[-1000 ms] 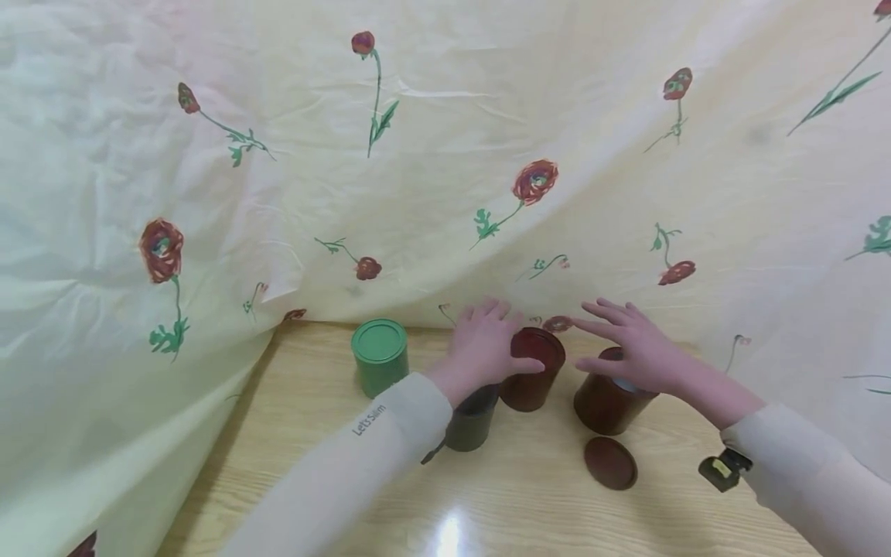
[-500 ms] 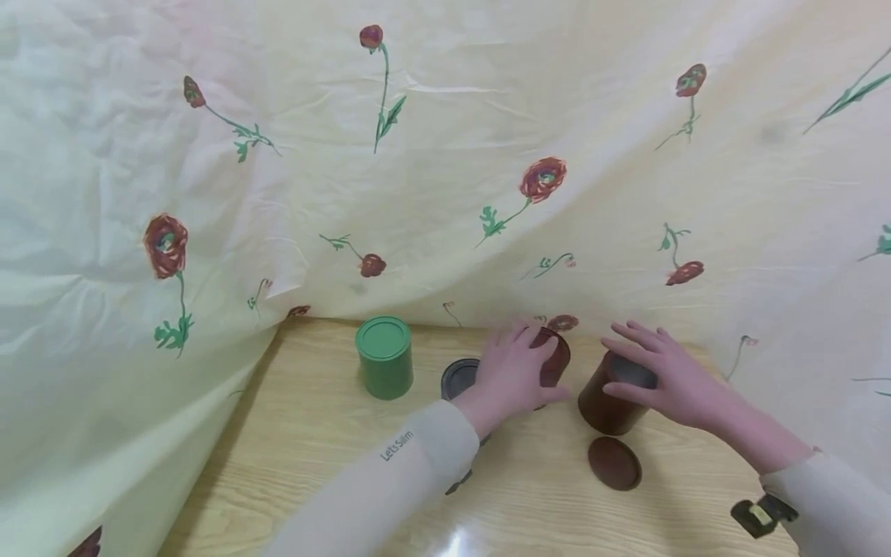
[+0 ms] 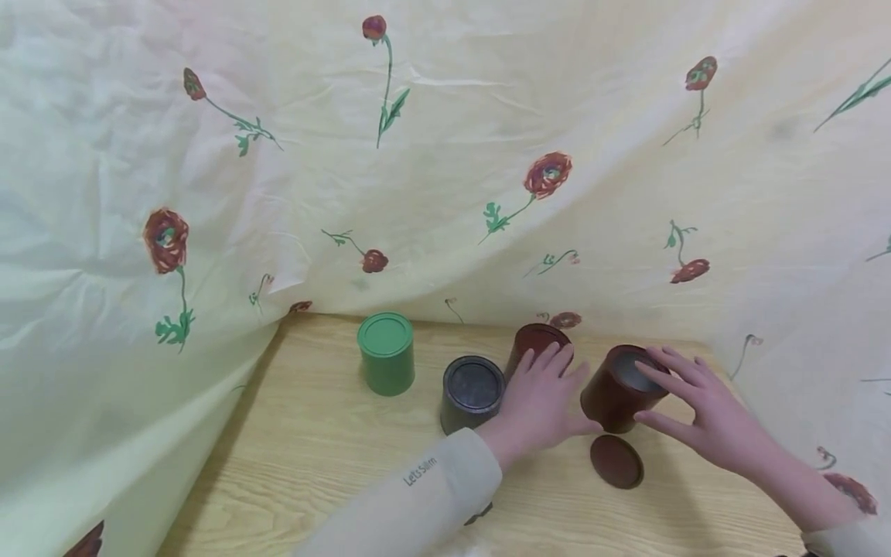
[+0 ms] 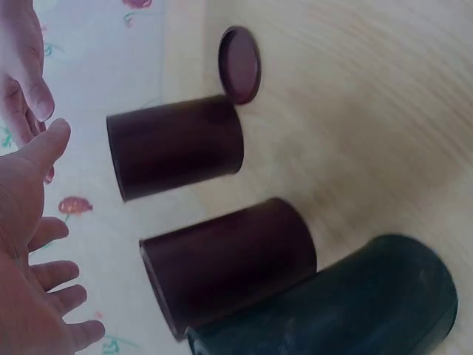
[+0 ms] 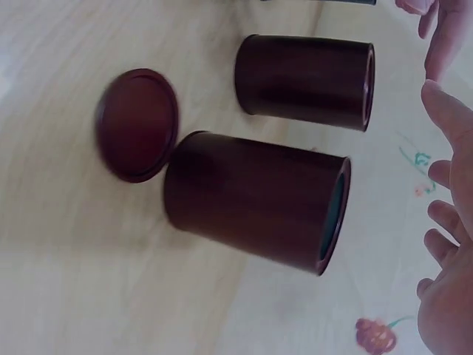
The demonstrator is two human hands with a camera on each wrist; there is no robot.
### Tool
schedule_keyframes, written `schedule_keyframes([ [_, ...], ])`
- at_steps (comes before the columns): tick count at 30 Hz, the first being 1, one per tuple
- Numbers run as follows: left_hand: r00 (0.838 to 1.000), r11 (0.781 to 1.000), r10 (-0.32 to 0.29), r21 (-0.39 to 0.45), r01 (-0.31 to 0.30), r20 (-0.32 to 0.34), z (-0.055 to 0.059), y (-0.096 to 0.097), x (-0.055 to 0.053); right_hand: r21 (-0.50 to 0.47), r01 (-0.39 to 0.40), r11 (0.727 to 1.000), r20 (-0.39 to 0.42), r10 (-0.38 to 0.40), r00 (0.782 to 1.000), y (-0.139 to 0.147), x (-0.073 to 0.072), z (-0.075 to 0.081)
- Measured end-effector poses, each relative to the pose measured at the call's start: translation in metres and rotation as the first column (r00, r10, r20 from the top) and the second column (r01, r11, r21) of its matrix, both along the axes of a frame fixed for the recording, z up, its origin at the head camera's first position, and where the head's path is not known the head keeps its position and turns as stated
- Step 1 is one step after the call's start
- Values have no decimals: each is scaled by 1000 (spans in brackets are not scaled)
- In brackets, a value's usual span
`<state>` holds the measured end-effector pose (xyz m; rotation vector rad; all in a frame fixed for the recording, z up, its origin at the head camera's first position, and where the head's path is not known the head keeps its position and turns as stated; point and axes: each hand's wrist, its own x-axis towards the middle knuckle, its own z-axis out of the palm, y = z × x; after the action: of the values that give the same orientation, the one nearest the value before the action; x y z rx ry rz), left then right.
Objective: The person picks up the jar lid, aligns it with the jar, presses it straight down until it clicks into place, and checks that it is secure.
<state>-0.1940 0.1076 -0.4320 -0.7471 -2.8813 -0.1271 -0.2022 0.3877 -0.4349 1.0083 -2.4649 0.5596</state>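
My left hand [image 3: 543,402], fingers spread, hovers in front of a closed dark red canister [image 3: 536,340] and overlaps it in the head view. A gap shows between that hand and the canisters in the left wrist view. Over toward the right, my right hand [image 3: 710,422] hangs with spread fingers beside a second, reddish-brown canister [image 3: 612,402]. This one is lidless, with a dark greenish surface [image 5: 336,211] inside its rim. Its fingertips overlap that rim in the head view. A round dark red lid [image 3: 616,462] lies on the table just before it. Neither hand holds anything.
A dark grey lidded canister [image 3: 473,387] stands left of the red one, close to my left forearm. Farther left is a green lidded canister [image 3: 386,356]. Behind the wooden table [image 3: 299,441] hangs a cream flowered cloth [image 3: 445,193], which also runs along both sides.
Both hands have shifted right and nearer to me. The dark grey canister, formerly behind my left arm, shows almost fully. The canisters and the lid stay where they were.
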Motion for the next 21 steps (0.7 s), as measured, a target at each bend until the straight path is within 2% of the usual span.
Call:
schedule_keyframes([
  [4, 1000, 999, -24, 30, 24, 16, -9, 5, 5, -14, 16, 1000, -21, -17, 1000, 12, 9, -9],
  [13, 999, 999, -41, -32, 42, 29, -22, 17, 15, -25, 32, 999, 35, -31, 999, 31, 24, -32],
  [18, 998, 997, -45, -55, 47, 45, -37, 24, 21, -4, 57, 998, 30, -57, 998, 39, 27, -45],
  [21, 998, 997, -56, -60, 57, 29, -49, 27, 25, -3, 81, 997, 47, -80, 996, 45, 31, -52],
])
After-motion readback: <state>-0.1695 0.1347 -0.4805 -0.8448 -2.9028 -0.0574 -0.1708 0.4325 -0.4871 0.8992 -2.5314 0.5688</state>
